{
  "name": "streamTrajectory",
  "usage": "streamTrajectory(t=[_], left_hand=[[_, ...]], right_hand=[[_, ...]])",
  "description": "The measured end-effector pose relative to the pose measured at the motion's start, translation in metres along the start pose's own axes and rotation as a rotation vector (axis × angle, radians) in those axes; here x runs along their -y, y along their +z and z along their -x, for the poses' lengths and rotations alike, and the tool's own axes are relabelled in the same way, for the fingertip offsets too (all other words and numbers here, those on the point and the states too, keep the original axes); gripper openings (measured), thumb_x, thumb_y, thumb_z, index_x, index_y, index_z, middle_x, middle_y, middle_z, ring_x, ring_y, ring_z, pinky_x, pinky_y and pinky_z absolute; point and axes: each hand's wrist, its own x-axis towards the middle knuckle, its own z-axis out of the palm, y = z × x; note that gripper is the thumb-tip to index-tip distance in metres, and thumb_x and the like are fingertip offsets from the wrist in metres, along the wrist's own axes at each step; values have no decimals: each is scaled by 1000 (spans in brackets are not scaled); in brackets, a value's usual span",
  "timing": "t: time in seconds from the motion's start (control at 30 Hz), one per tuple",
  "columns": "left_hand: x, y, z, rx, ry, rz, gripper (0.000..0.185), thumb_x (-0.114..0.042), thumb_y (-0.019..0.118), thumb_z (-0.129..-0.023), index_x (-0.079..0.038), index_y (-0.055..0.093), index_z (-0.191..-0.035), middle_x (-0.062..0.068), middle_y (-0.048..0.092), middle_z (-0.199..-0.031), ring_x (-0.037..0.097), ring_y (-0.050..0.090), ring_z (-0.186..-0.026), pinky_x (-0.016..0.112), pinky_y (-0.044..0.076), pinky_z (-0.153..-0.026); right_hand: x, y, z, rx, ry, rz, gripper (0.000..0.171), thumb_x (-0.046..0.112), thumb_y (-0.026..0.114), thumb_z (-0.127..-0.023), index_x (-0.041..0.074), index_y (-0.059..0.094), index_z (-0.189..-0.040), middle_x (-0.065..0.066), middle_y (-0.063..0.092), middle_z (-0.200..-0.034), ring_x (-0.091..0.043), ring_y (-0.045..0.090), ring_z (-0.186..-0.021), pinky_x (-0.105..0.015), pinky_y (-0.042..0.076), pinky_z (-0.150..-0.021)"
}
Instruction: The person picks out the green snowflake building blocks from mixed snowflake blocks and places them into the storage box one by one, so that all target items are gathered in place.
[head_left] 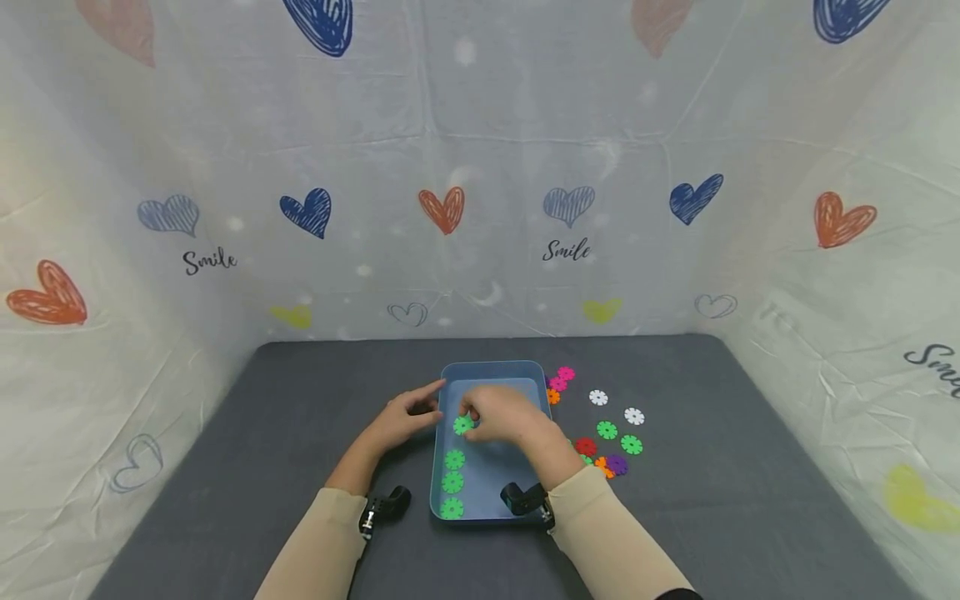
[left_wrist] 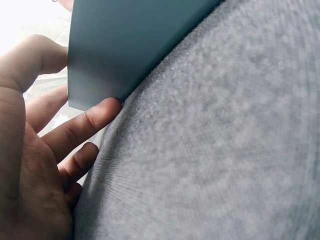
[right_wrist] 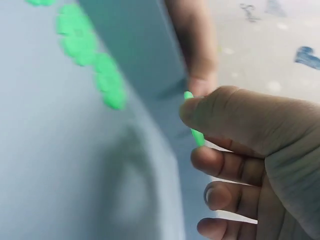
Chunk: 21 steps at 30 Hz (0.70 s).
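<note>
A blue rectangular tray (head_left: 495,500) lies on the dark table. My left hand (head_left: 405,417) rests at its left side, thumb and a finger against the wall; the left wrist view shows a fingertip (left_wrist: 107,107) low at the tray's corner. Over the tray's left part, my right hand (head_left: 506,414) pinches a green snowflake disc (right_wrist: 198,137) between thumb and finger, edge-on in the right wrist view. Several more green snowflake discs (head_left: 453,482) lie in a column along the tray's left wall.
Right of the tray lie loose snowflake discs: pink (head_left: 566,373), white (head_left: 598,397), green (head_left: 632,444), red (head_left: 586,447), purple (head_left: 617,464) and orange (head_left: 553,397). The right forearm partly covers some. A heart-printed cloth (head_left: 495,275) hangs behind the table.
</note>
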Motion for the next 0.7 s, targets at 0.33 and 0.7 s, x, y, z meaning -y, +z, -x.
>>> streamTrajectory(t=[0.33, 0.7], left_hand=[[2, 1, -1, -1, 11, 11, 63, -22, 72, -97, -9, 49, -154, 5, 67, -107, 20, 58, -97, 40, 47, -86], [4, 1, -1, -4, -13, -1, 63, -23, 71, -98, -10, 48, -155, 6, 66, -110, 19, 58, -99, 37, 47, -85]], right_hand=[[-4, 23, -10, 11, 13, -5, 29, 24, 80, -91, 12, 74, -117, 7, 59, -83, -10, 53, -74, -30, 46, -72], [1, 12, 5, 49, -2, -90, 39, 14, 71, -97, 9, 66, -136, -4, 69, -121, -20, 63, -114, -41, 49, -98]])
